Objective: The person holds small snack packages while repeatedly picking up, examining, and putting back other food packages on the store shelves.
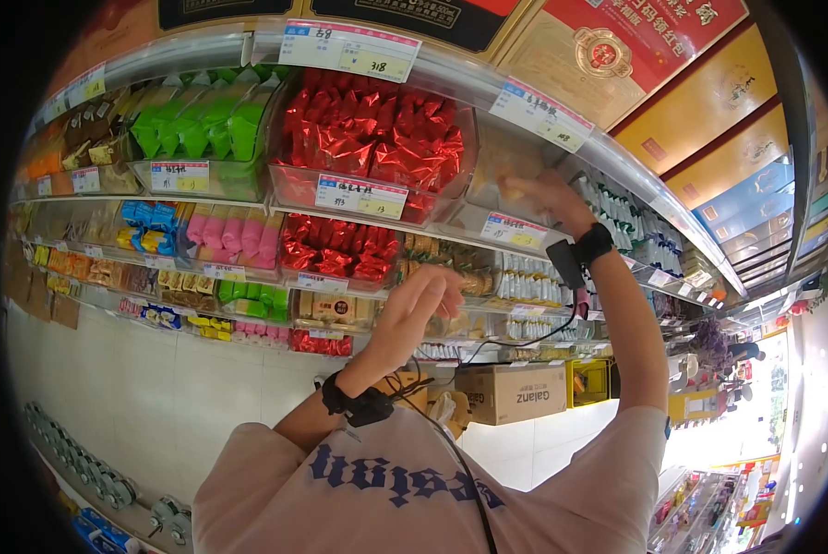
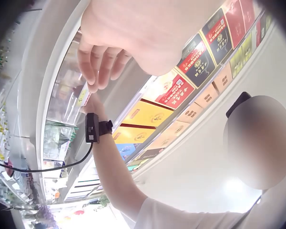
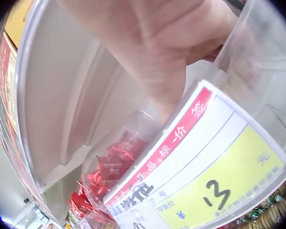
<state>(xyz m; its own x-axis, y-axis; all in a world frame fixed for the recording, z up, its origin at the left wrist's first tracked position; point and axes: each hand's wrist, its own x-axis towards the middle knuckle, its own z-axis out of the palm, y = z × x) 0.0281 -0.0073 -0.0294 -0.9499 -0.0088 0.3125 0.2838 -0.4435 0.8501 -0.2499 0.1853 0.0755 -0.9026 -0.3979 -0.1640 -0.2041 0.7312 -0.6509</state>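
Loosely curled and holding nothing, the left grip (image 1: 420, 309) is seen raised just short of the shelves (image 1: 202, 51). Beyond it the right grip (image 1: 536, 197) is reached over the rim into a clear bin (image 1: 492, 152) in the top row. Its fingers are blurred behind the plastic wall, so it cannot be told how far they are closed or whether anything is held. The bin's contents are pale and cannot be made out. The reach is judged best done with the wrist kept above the rim, so that the bin is not tipped off its ledge. That way the price label (image 3: 205, 167) on its front, marked 13, is not knocked loose either, and the free grip could well be brought up to steady the front wall. Counted: two grips; two wrist cameras (image 1: 571, 261), one strapped to each arm; one clear bin reached into; one label on its front. Just beside that bin one bin of red foil packets (image 1: 377, 138) is seen, too many to count, and past it one bin of green packets (image 1: 206, 120). Farther off, one cardboard box (image 1: 511, 392) is set on the floor.
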